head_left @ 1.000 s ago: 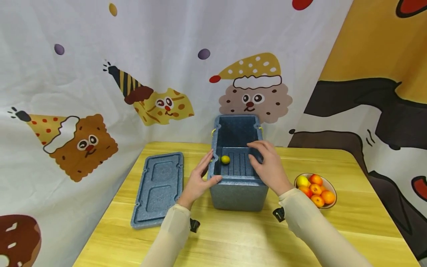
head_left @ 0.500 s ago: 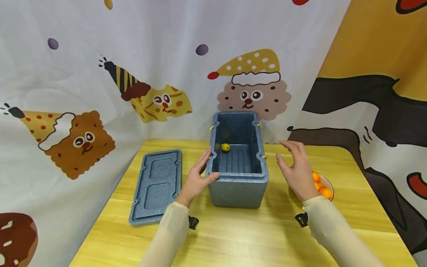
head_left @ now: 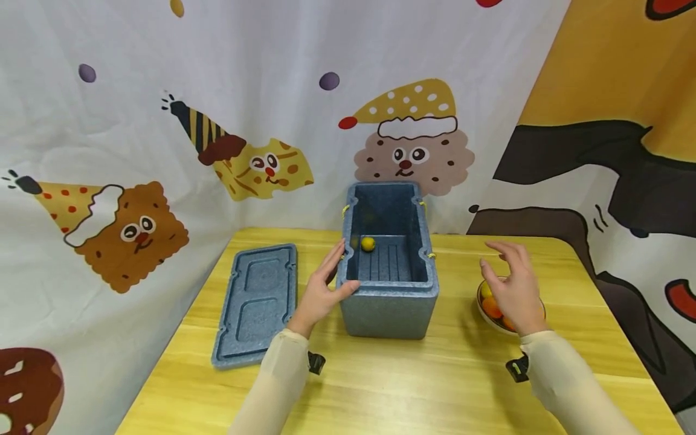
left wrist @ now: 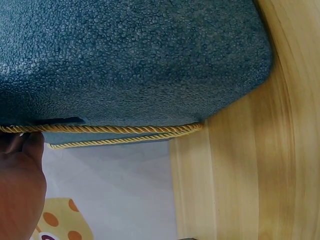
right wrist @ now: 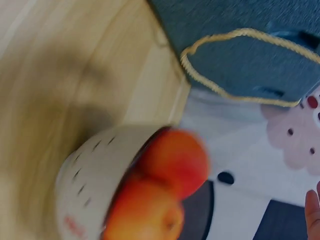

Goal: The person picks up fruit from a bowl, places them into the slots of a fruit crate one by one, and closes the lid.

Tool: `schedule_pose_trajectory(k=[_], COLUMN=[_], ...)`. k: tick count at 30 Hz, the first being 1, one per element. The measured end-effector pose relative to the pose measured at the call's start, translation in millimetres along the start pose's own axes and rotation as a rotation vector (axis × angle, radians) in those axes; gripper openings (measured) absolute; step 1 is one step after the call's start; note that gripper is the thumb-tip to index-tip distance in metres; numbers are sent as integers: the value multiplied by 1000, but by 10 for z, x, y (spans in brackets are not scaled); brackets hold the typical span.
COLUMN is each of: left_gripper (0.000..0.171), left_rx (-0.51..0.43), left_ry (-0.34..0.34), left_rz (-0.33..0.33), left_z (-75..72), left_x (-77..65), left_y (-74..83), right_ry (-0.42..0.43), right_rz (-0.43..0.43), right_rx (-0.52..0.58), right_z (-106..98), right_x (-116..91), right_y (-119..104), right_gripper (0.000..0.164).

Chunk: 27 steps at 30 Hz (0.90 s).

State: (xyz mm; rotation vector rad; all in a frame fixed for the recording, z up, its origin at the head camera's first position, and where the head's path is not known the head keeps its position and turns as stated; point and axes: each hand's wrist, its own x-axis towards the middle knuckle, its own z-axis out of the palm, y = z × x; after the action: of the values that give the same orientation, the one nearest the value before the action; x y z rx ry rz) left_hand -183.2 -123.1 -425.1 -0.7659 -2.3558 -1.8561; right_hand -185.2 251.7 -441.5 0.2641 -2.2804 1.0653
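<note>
1. Above the bowl (right wrist: 92,175): right hand (head_left: 513,293), thumb and fingers apart, nothing held
2. Left hand (head_left: 318,296) rests on the box (head_left: 387,317), fingers fairly straight along its side, thumb at the near rim (head_left: 394,289)
3. Orange-red fruit (right wrist: 172,162) sits in the bowl, on the table (head_left: 391,386) to the right of the box; one lemon (head_left: 368,244) lies inside the box, near its left wall
4. Handling, judged: fruit light, firm, smooth, apt to roll; pinch from above, round the widest part, gently in case it bruises
5. Box looks stiff, foam-like, probably light; steady it by the rim
6. Unclear: right hand hides much of the bowl from the head view; right wrist view blurred, bowl cut off below; cannot tell whether left fingertips hook the cord (left wrist: 115,129)
</note>
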Motion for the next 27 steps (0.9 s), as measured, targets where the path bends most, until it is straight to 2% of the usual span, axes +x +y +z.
schedule_pose_trajectory(k=[4,10,16,23,27], left_gripper=[76,76,75,76,76], left_rx=[-2,6,-9,-17,-13], left_ry=[25,3,12,15,15], left_rz=[9,7,4,6,0], left_z=[-18,5,26,24,23], left_x=[21,1,-17,-7,-1], left_y=[19,6,6,-2,-11], right_ry=[-14,-76,-115,-220,-281], right_rz=[68,201,221,280,275], right_rx=[-32,-66,-86,-110,-96], right_z=[-115,-338,-446,-464,-411], right_x=[-23,-218,-379,-443,-478], right_y=[157,435,668,694,681], right_gripper=[38,38,37,41,43])
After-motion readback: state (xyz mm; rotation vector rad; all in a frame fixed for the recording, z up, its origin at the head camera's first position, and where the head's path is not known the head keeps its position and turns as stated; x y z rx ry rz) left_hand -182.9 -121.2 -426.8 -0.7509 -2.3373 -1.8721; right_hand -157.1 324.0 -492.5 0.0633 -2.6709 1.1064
